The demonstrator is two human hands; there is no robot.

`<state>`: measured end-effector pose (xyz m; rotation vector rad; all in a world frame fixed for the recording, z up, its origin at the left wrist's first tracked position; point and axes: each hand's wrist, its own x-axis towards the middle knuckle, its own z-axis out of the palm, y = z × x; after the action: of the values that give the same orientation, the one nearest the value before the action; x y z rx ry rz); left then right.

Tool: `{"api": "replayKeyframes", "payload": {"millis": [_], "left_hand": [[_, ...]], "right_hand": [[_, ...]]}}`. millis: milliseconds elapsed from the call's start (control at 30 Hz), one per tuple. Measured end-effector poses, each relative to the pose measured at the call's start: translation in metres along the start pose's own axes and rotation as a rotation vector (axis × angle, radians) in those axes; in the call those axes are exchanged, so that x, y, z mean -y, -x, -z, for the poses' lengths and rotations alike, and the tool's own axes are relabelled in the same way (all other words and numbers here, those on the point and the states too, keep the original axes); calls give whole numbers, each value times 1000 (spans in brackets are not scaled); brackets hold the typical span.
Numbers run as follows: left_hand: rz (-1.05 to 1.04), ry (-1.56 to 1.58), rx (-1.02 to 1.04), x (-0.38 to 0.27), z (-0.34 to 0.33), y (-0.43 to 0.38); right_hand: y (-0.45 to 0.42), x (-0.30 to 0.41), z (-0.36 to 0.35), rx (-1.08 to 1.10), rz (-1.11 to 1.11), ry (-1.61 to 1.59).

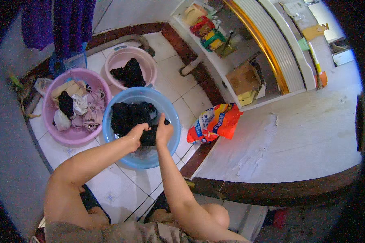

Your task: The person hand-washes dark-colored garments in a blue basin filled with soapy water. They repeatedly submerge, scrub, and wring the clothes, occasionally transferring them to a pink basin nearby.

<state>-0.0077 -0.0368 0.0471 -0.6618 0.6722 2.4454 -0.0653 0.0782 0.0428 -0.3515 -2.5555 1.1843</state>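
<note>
A blue plastic basin [141, 164] stands on the tiled floor, with water and a dark wet cloth [124, 117] in it. My left hand [136, 136] is closed on the dark cloth near the middle of the basin. Just to its right, my right hand [164, 131] grips another part of the same cloth, thumb pointing up. Between the two hands the cloth hangs down towards the water. The fingertips of both hands are partly hidden by the cloth and by the hands themselves.
At the left stands a pink-purple basin [74, 140] of mixed clothes; behind, a pale pink basin [109, 65] holds a black cloth [130, 73]. A red and orange detergent bag [214, 123] leans by the wall at right, below a cabinet [197, 51]. Purple curtain-like fabric [70, 27] hangs at upper left.
</note>
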Motion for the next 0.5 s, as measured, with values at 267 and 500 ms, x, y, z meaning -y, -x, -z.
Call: {"api": "replayKeyframes", "payload": {"millis": [267,500], "left_hand": [[193,-224,-289,47,71,-43],[290,-227,-323,80,71,-71]], "right_hand": [[23,-138,-39,360,-195,182],[43,-137,-41,250,-372,63]]}}
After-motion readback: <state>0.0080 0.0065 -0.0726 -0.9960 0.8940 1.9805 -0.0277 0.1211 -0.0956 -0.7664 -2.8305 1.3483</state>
